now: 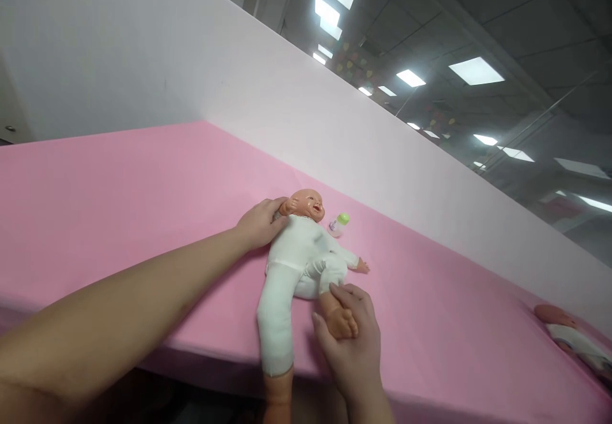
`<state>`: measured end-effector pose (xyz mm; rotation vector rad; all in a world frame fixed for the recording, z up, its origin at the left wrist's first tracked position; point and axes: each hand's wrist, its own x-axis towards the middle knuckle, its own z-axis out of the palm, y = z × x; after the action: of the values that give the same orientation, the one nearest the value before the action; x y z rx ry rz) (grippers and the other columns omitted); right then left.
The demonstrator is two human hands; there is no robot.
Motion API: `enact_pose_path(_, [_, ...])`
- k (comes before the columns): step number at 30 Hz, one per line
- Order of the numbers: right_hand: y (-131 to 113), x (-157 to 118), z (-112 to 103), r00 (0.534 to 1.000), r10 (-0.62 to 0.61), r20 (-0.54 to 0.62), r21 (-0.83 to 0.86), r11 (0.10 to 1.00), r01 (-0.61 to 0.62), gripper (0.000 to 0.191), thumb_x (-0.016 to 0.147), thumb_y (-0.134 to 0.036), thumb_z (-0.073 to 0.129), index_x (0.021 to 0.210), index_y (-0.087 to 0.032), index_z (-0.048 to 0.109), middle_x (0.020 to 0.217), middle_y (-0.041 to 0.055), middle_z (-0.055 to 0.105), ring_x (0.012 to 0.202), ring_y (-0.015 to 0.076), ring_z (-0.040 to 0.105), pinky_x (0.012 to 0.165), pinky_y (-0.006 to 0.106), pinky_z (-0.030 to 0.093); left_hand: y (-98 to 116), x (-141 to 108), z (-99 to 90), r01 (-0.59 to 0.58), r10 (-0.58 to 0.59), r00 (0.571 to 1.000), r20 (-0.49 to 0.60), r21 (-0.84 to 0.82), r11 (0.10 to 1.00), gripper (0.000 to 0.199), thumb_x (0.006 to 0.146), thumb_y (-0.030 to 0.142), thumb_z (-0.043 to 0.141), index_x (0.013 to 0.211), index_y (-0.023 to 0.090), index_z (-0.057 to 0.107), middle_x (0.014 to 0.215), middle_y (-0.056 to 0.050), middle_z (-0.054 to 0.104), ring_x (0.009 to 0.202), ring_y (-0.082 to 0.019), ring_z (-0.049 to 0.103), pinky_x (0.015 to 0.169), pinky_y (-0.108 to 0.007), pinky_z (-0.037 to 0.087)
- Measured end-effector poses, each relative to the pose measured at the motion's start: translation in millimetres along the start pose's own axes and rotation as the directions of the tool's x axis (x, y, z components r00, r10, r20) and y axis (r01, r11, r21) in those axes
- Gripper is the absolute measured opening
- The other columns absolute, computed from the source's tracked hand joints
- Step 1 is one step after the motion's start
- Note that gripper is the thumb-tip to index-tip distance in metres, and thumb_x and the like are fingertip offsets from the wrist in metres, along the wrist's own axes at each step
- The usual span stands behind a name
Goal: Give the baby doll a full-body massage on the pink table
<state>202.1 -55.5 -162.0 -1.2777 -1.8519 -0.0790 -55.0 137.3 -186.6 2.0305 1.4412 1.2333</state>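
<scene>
A baby doll [296, 242] in white clothes lies on its back on a pink-covered surface, its head toward the wall and its feet toward me. My left hand [262, 222] is closed around the doll's raised arm, beside its head; the fingertips are partly hidden. With fingers and thumb on either side, my right hand [356, 331] holds the doll's bent leg at the bare foot [340, 322]. The other leg [276, 328] stretches straight over the front edge. Beside the doll's shoulder is a small baby bottle [338, 224] with a green cap.
The pink surface [119, 201] runs along a white partition wall [306, 111], with its front edge close to me. At the far right lies a second doll [574, 341], partly cut off by the frame. Ceiling lights show above the wall.
</scene>
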Motion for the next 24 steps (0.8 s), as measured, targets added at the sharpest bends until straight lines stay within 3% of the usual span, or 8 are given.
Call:
enact_pose_path(5, [1, -32, -24, 0.993, -0.116, 0.025, -0.085, 0.989, 0.118, 0.041, 0.086, -0.036, 0.079, 0.123, -0.022, 0.072, 0.118, 0.0112, 0.062, 0.104, 0.0249, 0.07, 0.086, 0.037, 0.065, -20, 9, -2.0, 0.141, -0.149, 0.986, -0.078, -0.107, 0.984, 0.048, 0.099, 0.057, 0.052, 0.138, 0.031, 0.059, 0.124, -0.007, 0.071, 0.104, -0.029, 0.067, 0.085, -0.037, 0.05])
enact_pose_path(9, [7, -58, -30, 0.98, -0.189, 0.065, -0.065, 0.979, 0.193, 0.043, 0.084, -0.037, 0.081, 0.122, -0.02, 0.072, 0.114, 0.0122, 0.064, 0.097, 0.0252, 0.072, 0.077, 0.034, 0.066, -36, 17, -2.8, 0.337, -0.357, 0.925, -0.128, -0.153, 0.929, 0.047, 0.098, 0.064, 0.049, 0.122, 0.025, 0.061, 0.112, -0.01, 0.074, 0.097, -0.031, 0.068, 0.076, -0.036, 0.046])
enact_pose_path(12, [8, -72, -29, 0.979, -0.18, 0.091, -0.052, 0.981, 0.186, 0.043, 0.084, -0.039, 0.08, 0.121, -0.019, 0.072, 0.113, 0.0126, 0.065, 0.094, 0.025, 0.072, 0.076, 0.033, 0.067, -43, 19, -2.9, 0.394, -0.42, 0.895, -0.153, -0.174, 0.903, 0.048, 0.098, 0.067, 0.047, 0.112, 0.022, 0.06, 0.108, -0.011, 0.074, 0.093, -0.031, 0.068, 0.073, -0.036, 0.045])
enact_pose_path(19, [8, -69, -28, 0.98, -0.174, 0.095, -0.066, 0.981, 0.181, 0.044, 0.084, -0.042, 0.081, 0.121, -0.019, 0.073, 0.113, 0.0122, 0.064, 0.094, 0.0244, 0.071, 0.076, 0.033, 0.066, -35, 15, -4.3, 0.33, -0.342, 0.931, -0.129, -0.105, 0.938, 0.049, 0.099, 0.066, 0.047, 0.12, 0.024, 0.06, 0.112, -0.011, 0.073, 0.095, -0.03, 0.067, 0.075, -0.035, 0.045])
enact_pose_path(24, [1, -47, -32, 0.982, -0.186, 0.038, -0.075, 0.979, 0.189, 0.045, 0.085, -0.039, 0.08, 0.125, -0.02, 0.069, 0.117, 0.0123, 0.06, 0.102, 0.0246, 0.068, 0.081, 0.034, 0.065, -19, 8, -5.1, 0.183, -0.183, 0.978, -0.097, -0.011, 0.983, 0.044, 0.1, 0.06, 0.049, 0.123, 0.026, 0.061, 0.111, -0.008, 0.072, 0.093, -0.028, 0.067, 0.073, -0.036, 0.047])
